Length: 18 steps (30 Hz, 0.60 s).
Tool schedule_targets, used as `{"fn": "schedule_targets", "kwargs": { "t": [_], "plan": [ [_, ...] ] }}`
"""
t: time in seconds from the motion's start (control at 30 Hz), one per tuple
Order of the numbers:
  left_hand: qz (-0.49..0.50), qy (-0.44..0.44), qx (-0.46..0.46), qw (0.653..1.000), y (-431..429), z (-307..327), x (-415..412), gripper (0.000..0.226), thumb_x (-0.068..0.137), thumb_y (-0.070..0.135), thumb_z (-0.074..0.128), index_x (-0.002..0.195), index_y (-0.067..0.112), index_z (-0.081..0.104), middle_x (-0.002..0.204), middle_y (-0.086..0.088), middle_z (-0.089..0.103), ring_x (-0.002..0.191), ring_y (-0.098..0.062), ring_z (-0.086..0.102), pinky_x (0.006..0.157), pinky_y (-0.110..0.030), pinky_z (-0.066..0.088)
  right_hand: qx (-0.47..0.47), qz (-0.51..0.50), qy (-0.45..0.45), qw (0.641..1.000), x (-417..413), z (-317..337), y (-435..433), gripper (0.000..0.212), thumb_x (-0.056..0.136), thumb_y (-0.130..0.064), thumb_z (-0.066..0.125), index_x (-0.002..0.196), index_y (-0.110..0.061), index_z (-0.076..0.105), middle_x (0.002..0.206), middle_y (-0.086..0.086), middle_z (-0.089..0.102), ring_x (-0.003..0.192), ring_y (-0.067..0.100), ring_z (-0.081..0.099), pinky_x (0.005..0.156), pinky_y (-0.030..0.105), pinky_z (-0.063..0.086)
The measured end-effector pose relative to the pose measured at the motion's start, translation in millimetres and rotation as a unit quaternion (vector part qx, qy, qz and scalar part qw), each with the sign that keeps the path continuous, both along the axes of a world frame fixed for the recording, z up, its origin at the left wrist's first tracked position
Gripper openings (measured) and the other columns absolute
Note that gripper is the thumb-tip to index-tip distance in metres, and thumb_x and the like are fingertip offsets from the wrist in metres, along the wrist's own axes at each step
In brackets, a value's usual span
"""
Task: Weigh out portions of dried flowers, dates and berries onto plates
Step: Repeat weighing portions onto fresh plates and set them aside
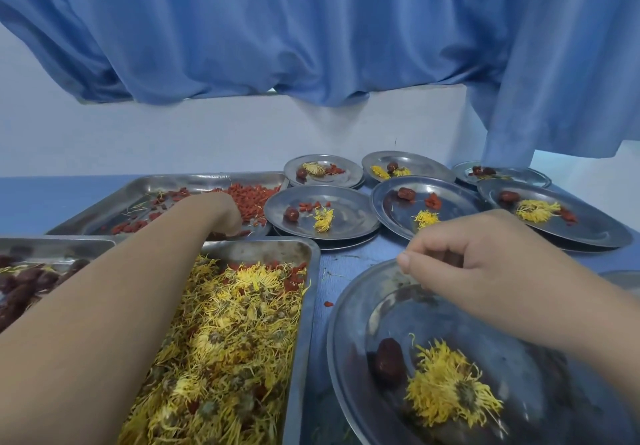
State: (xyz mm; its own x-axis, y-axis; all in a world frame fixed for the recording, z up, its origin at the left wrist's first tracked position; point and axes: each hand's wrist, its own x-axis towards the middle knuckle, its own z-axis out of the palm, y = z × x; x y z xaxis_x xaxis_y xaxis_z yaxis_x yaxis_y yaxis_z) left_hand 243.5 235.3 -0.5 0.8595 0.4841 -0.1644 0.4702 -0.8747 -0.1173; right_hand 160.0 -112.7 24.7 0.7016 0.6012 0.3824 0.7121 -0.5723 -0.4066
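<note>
Berries tray [194,178] beyond forearm [104,306], plates [349,218] beside

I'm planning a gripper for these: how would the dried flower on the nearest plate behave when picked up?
The dried flower looks very light for its size: thin, wispy petals. Probably fragile; loose yellow strands lie on the table, so it likely sheds when pinched. Unlike the rounded date beside it, it seems unlikely to roll.
</note>
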Motion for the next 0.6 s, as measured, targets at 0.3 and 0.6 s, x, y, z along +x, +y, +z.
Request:
{"fn": "schedule_targets", "kwargs": {
  "t": [0.3,0.6],
  "plan": [
    [-0.021,-0.098,-0.136,0.986,8.7,4.4,-0.9,0.013,0.086,0.002,0.065,0.098,0.002,0.07,0.1,-0.018,0.071,0.067,-0.023,0.058,0.069,-0.034,0.055,-0.009,-0.018,-0.006,1.0,-1.0,5.3,-4.1,0.033,0.084,-0.045,0.051,0.065,-0.019,0.061,0.05,-0.008,0.055,0.045,0.007,0.046,0.048,0.02,0.037],
    [-0.054,-0.218,-0.143,0.964,11.9,5.9,-9.6,0.01,0.081,0.012,0.076,0.085,0.012,0.067,0.096,-0.003,0.066,0.092,-0.021,0.06,0.082,-0.033,0.047,-0.012,-0.011,-0.007,1.0,-2.2,8.0,-5.1,0.032,0.084,-0.045,0.051,0.063,-0.021,0.057,0.05,-0.007,0.052,0.045,0.007,0.042,0.048,0.022,0.036]
  ]
}}
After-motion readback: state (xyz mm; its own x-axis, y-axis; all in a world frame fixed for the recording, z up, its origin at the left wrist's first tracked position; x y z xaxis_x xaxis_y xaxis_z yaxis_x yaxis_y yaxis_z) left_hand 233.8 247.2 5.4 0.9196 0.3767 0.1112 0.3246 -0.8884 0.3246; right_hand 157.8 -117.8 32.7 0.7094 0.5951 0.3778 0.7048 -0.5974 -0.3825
